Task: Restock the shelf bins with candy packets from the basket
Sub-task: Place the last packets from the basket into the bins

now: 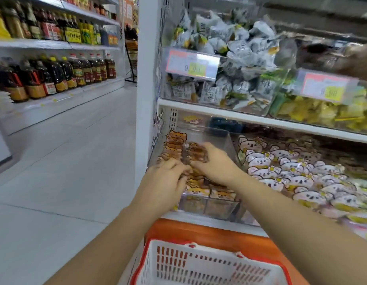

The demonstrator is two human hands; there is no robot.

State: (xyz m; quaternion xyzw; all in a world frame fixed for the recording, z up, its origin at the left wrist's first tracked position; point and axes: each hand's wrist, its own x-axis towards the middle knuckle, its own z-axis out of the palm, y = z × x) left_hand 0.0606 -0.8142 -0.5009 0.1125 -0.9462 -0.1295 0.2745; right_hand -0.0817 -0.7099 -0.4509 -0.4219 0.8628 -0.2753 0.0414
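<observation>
L hand (166,177) & R hand (215,163) fingers curl round packets (175,140) in bin (218,138). Prob light, slick, crinkly; pinch stack by sides.

Both forearms are bare from the wrists back as far as they show, slender and smooth. The left hand (168,177) and the right hand (215,163) are bare as well; the fingertips (178,168) are too blurred for detail.

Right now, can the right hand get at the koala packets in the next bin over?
Probably yes. The right hand is on the bear packets just beside the koala packets; only a clear divider stands between, and the way over it looks open.
</observation>
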